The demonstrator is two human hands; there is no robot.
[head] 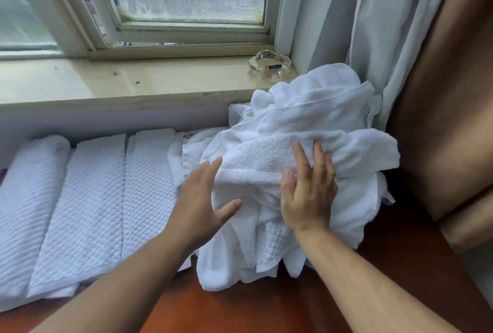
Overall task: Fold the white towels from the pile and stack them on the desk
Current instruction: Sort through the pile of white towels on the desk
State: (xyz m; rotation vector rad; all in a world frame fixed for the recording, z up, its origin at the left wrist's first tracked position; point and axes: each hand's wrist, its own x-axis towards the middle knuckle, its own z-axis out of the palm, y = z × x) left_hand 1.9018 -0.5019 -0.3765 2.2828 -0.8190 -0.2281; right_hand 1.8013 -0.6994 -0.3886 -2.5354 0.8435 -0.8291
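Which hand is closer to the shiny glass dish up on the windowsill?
The right hand. It lies on the towel pile almost straight below the glass dish. The left hand is lower and farther left, at the pile's edge.

The reddish-brown desk (266, 306) bears folded white towels (88, 199) left of the fingers (210, 169) and a loose towel pile (306, 124) under them.

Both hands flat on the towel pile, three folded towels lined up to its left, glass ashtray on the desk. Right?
Not quite. Head view shows the glass ashtray on the windowsill, not the desk. Left hand, right hand, towel pile, folded towels are as stated.
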